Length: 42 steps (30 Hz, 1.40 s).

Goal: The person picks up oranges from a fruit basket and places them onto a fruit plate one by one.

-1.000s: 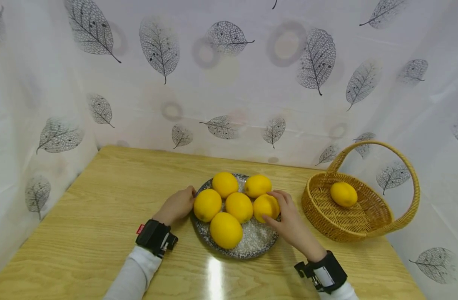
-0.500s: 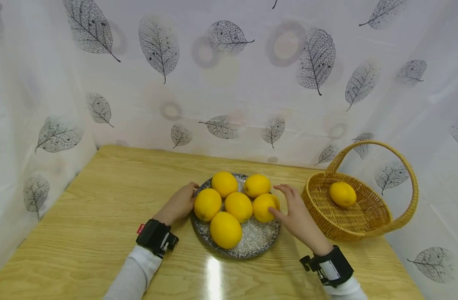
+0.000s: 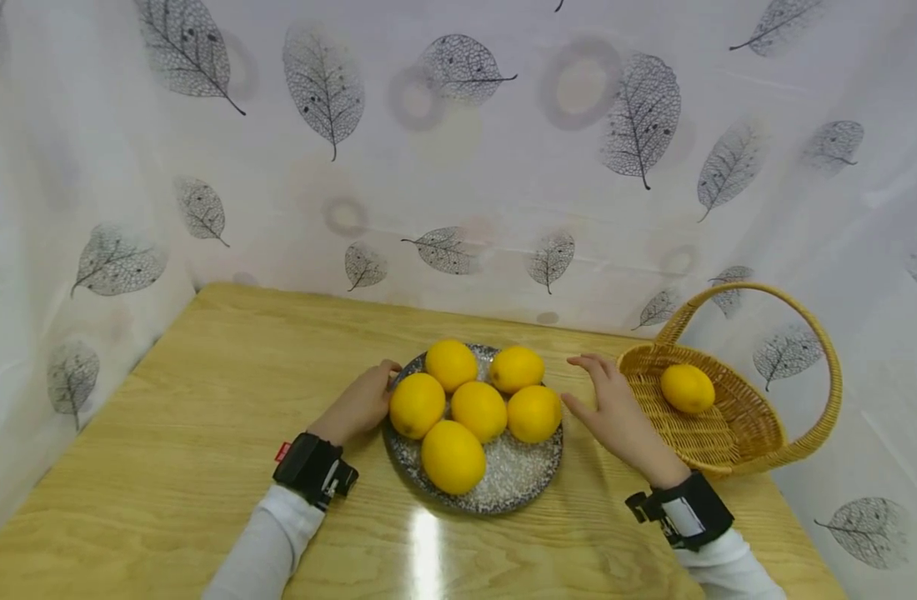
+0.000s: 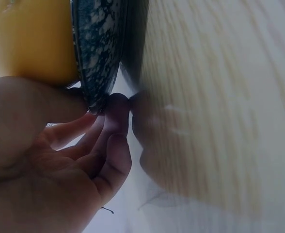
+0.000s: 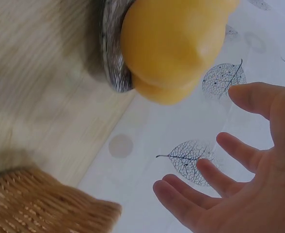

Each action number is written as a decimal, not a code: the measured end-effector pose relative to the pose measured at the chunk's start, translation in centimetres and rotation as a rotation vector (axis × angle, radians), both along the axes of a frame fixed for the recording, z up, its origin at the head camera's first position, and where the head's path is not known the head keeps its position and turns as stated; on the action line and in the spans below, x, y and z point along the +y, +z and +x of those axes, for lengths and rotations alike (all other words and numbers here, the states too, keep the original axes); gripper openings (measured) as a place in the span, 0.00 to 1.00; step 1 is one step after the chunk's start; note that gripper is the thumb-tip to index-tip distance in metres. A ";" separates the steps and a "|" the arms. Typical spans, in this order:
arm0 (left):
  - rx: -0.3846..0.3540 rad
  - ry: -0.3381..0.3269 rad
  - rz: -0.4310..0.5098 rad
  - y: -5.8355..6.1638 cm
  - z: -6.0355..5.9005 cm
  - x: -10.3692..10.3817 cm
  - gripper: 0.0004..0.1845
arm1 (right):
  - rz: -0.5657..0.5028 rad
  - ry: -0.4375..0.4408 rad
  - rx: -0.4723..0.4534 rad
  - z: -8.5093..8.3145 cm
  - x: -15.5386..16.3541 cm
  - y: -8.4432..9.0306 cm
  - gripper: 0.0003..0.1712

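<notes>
Several yellow lemons (image 3: 479,412) lie on a round, speckled grey plate (image 3: 518,479) with a dark rim. At the plate's left edge my left hand (image 3: 359,406) grips the rim. Its thumb lies on the lemon side and its curled fingers (image 4: 117,114) are under the rim, as the left wrist view shows. My right hand (image 3: 616,412) is just right of the plate, its fingers spread and holding nothing. A small gap separates its thumb from the rightmost lemon (image 3: 534,414). In the right wrist view a lemon (image 5: 169,41) sits beyond the hand's open palm (image 5: 249,194).
A wicker basket (image 3: 672,446) with a tall arched handle stands at the right, close behind my right hand. One lemon (image 3: 687,388) lies inside it. The wooden table (image 3: 226,400) ends at a leaf-printed curtain (image 3: 458,167) at the back and sides.
My right hand has let go of the rightmost lemon and drawn back to the right, toward the basket. The lemon stays on the plate. My left hand keeps its place at the rim.
</notes>
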<state>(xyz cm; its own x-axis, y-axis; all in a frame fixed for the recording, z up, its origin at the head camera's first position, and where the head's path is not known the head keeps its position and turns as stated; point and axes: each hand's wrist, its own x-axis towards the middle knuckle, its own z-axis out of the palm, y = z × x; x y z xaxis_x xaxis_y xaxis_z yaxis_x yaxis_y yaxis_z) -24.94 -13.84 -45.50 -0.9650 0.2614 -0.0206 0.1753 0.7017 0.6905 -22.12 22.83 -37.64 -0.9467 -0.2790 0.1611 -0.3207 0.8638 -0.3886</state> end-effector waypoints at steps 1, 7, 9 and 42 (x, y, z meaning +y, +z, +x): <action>-0.003 -0.005 -0.002 0.0 0.0 0.0 0.21 | 0.004 -0.001 0.001 -0.2 0.2 0.2 0.32; -0.015 -0.025 0.008 0.2 0.0 -0.3 0.22 | 0.028 -0.026 -0.042 -1.3 1.2 1.2 0.32; 0.004 -0.033 0.010 0.3 0.1 -0.3 0.21 | 0.037 -0.036 -0.063 -1.7 1.5 1.4 0.33; -0.028 -0.029 0.010 0.2 0.1 -0.1 0.23 | 0.017 -0.140 -0.229 -5.5 8.5 1.5 0.39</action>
<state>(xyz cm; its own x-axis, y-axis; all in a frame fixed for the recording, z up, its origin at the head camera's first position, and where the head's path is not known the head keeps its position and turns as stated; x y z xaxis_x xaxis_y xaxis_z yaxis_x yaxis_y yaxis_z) -24.82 -13.93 -45.26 -0.9562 0.2891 -0.0451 0.1755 0.6900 0.7023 -27.66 31.38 -36.10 -0.9874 -0.1439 -0.0654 -0.1033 0.9005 -0.4224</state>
